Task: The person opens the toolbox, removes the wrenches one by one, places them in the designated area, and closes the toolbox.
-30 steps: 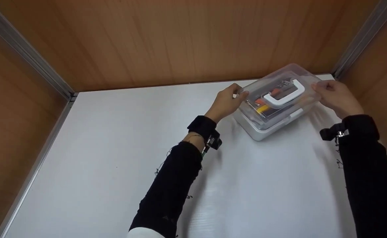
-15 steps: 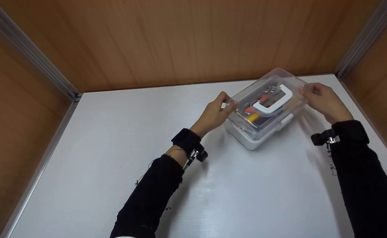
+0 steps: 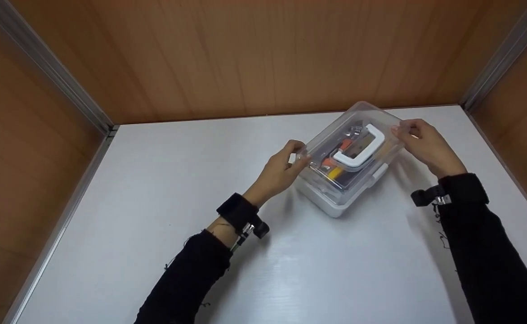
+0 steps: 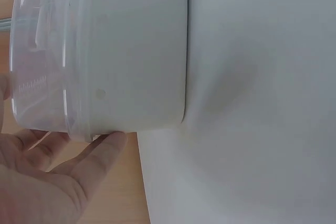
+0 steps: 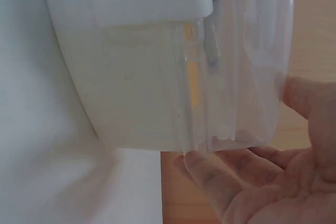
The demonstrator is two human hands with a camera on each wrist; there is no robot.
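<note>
clear box (image 3: 349,166) w/ white handle (image 3: 359,146), on white surface (image 3: 200,189) at 1 o'clock, off centre | left hand (image 3: 281,173) pinches lid corner at 9, right hand (image 3: 425,146) pinches at 3 | keep pull even both sides, level | vs 1 s ago: box slid nearer, leftward from back-right corner

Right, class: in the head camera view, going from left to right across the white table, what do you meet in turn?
Left hand → white handle on the clear-lidded box → right hand.
</note>
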